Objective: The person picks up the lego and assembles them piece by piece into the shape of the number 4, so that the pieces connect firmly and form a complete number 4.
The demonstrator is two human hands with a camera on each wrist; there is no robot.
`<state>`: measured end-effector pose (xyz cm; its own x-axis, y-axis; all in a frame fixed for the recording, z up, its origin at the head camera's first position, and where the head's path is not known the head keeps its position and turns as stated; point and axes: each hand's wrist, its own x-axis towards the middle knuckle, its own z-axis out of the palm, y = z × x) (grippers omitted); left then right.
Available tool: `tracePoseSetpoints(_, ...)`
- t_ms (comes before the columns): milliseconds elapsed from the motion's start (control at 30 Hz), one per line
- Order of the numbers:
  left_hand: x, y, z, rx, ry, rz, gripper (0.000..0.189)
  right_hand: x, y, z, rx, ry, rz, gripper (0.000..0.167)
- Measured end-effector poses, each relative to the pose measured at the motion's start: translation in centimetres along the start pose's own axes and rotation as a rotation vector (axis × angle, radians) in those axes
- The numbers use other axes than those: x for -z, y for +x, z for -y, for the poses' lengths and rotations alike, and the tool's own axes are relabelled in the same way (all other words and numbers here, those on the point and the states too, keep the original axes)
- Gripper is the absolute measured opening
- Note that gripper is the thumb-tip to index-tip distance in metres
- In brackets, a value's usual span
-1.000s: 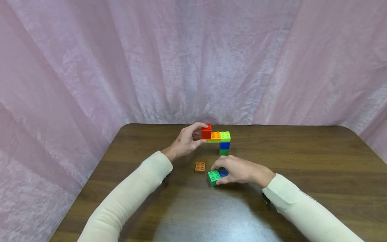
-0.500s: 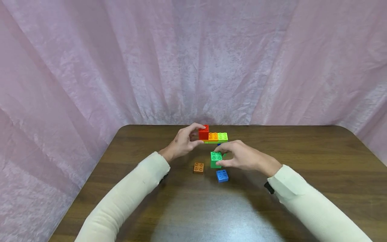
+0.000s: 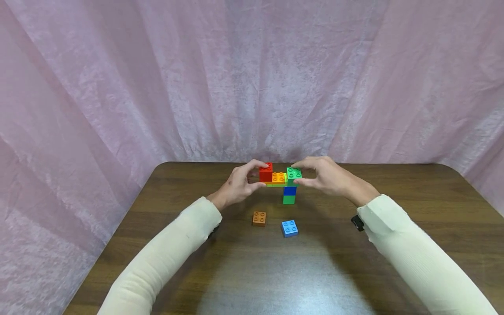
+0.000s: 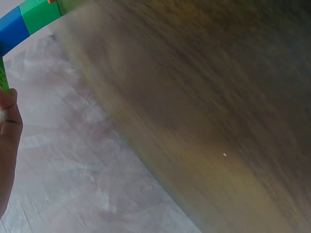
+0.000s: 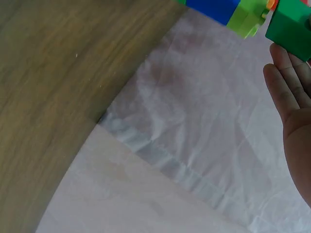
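Observation:
In the head view my left hand (image 3: pixel 235 186) holds the left end of a toy-brick bridge, fingertips at a red brick (image 3: pixel 265 174) and thumb lower down. Along its top run an orange brick (image 3: pixel 278 178) and a lime brick (image 3: pixel 194 17) (image 5: pixel 239 19). Under the right end stand a blue brick (image 3: pixel 289 191) and a green brick (image 3: pixel 289 200). My right hand (image 3: pixel 328 176) pinches another, taller green brick (image 3: pixel 294 176) over the lime end. A small gap separates it from the lime brick in the right wrist view. Whatever supports the left end is hidden by my left hand.
On the wooden table (image 3: pixel 354 262), nearer than the bridge, lie a flat brown-orange brick (image 3: pixel 259 218) and a flat blue brick (image 3: pixel 289 228). A pink curtain (image 3: pixel 252 87) hangs behind the table's far edge.
My right hand has lifted the green brick from beside the flat blue brick and carried it away from me to the bridge's right end. The left hand has stayed at the red brick.

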<state>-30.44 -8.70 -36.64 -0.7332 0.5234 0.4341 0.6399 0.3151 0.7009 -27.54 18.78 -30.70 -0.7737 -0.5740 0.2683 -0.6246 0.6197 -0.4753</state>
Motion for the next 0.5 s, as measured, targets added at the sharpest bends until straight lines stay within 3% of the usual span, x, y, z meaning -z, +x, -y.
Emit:
tracePoseSetpoints(267, 0.1, 0.0, -0.1, -0.001, 0.023, 0.003, 0.048, 0.0, 1.1, -0.8, -0.094, 0.023, 0.016, 0.04)
tracePoseSetpoints(500, 0.2, 0.0, -0.2, 0.021, 0.009, 0.009, 0.048, 0.1, 1.4, -0.9, -0.097, 0.031, 0.034, 0.04)
